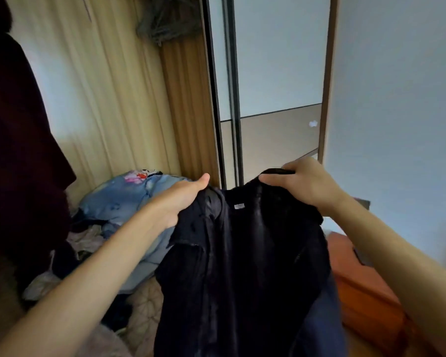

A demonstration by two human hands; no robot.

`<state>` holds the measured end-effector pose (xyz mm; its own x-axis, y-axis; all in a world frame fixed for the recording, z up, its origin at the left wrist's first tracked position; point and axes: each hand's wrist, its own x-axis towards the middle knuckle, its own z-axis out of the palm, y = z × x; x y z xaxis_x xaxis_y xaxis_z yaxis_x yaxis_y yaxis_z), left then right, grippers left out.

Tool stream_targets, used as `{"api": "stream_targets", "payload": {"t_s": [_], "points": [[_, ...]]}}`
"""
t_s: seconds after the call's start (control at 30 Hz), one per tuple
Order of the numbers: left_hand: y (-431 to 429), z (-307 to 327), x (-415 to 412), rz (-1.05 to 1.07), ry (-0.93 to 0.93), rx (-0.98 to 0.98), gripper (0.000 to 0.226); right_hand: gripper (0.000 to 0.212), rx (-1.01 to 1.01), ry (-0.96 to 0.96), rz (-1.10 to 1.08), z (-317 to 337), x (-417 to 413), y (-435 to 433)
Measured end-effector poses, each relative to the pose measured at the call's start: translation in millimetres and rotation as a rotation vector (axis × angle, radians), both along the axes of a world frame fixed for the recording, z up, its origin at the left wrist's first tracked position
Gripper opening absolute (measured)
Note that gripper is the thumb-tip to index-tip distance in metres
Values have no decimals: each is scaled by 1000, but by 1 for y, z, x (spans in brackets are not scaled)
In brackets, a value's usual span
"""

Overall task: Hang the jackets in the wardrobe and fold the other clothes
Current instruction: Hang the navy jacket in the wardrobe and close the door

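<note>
A black jacket (242,266) hangs in front of me, its lining and a small white label facing me. My left hand (180,199) grips its left shoulder, fingers hidden under the cloth and thumb stretched out on top. My right hand (304,184) grips the right shoulder near the collar, fingers curled over a dark edge. Straight behind the jacket stands the wardrobe (276,99) with its sliding door pushed aside and a bare shelf inside. A heap of other clothes (108,228) lies at lower left.
Beige curtains (101,86) cover the left wall. Grey hangers (165,21) hang at the top beside the wardrobe frame. A dark red garment (18,150) hangs at the far left. An orange box (366,287) sits at lower right under my right arm.
</note>
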<state>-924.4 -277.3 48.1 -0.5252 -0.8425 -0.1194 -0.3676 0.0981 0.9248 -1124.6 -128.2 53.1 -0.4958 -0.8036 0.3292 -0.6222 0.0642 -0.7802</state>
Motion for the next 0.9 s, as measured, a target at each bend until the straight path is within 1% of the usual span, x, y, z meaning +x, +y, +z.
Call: {"api": "stream_targets", "payload": {"t_s": [0.07,0.2,0.27,0.3,0.37,0.4,0.47,0.5,0.53,0.6,0.63,0.67,0.73,0.77,0.83,0.87,0.9], "points": [[1,7,-18,78,14,-4,79,53,-57,-55,108,10,13,-31],[-7,20,-38,244,51,-2,80,52,-126,-231,344,22,38,-83],[-12,29,-35,273,158,75,70,55,-119,-300,437,26,46,-100],[-12,31,-30,266,211,112,68,58,-101,-325,463,28,49,-104],[-20,34,-19,291,280,130,75,68,-60,-372,560,34,51,-119],[-21,37,-15,295,294,125,80,67,-41,-391,615,38,50,-126],[-33,39,-6,313,292,119,95,62,-6,-403,736,43,51,-143],[-38,42,-3,352,290,119,96,60,14,-358,790,44,52,-151],[-44,46,0,392,280,104,88,57,31,-286,825,44,53,-158],[-57,50,6,448,216,34,70,38,25,-187,841,40,56,-172],[-62,53,8,440,194,18,66,28,6,-202,848,39,56,-179],[-69,55,13,387,178,18,63,24,-9,-237,865,39,53,-185],[-77,67,28,263,151,19,56,25,-15,-338,905,43,41,-202],[-84,73,37,233,90,-4,54,25,-28,-386,899,47,32,-212],[-109,83,60,269,-130,-128,56,22,-88,-433,829,62,13,-235],[-122,87,71,299,-249,-210,51,21,-130,-409,781,70,4,-249],[-133,91,80,316,-324,-265,42,21,-165,-381,735,78,-2,-263]]}}
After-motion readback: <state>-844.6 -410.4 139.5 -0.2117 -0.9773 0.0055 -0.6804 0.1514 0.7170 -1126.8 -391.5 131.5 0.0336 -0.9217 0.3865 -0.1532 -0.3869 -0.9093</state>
